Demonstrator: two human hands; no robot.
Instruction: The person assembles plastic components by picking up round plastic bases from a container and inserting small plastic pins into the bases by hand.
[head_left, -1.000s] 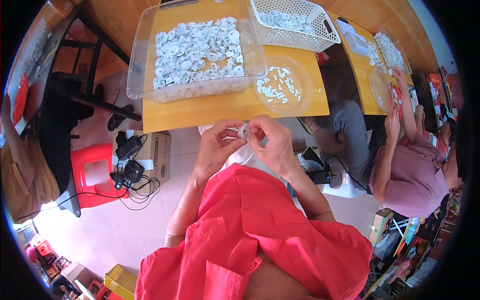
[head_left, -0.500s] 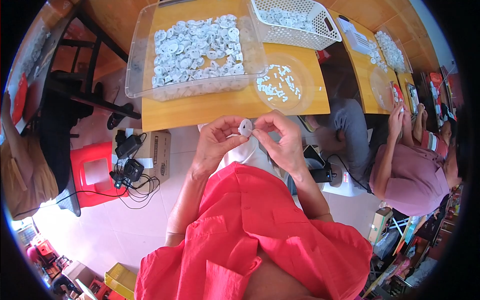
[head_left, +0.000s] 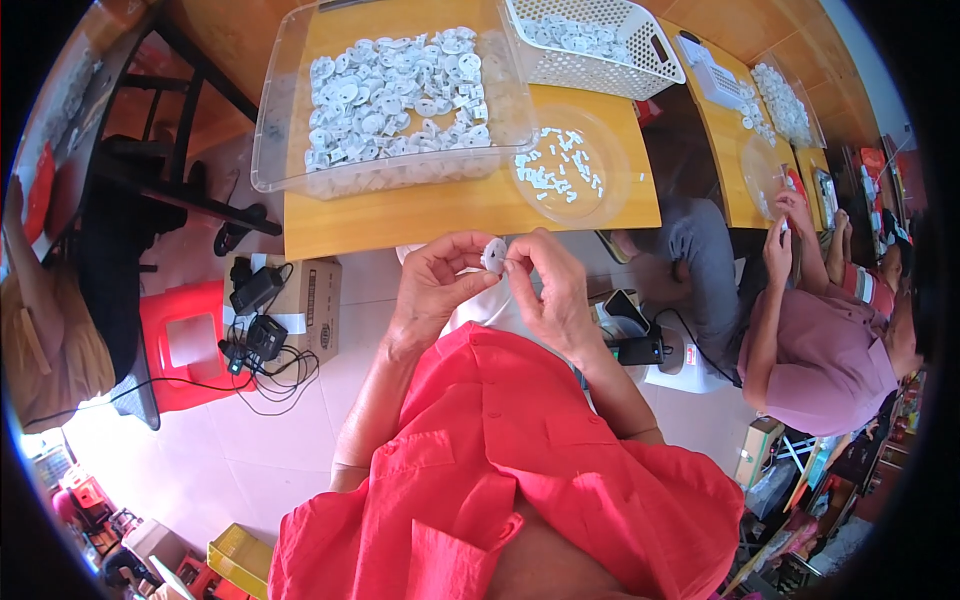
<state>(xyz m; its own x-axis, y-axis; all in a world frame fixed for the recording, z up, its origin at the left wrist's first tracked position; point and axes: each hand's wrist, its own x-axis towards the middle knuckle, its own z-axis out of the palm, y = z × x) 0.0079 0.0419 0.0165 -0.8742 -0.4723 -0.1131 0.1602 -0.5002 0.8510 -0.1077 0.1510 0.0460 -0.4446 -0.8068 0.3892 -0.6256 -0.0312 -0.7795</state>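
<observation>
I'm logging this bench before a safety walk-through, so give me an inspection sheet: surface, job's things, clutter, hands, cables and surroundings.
Surface: wooden table bearing a clear bin, a perforated white basket and a clear round dish.
Job's things: round white part held off the table; many white parts in the bin; small white pieces in the dish.
Clutter: cardboard box beside a red stool, black adapters on the box.
Hands: left hand pinches the round part; right hand has its fingertips beside it, contact unclear.
Cables: black cables tangled by the box.
Surroundings: co-worker in mauve at right; another person at far left.
</observation>
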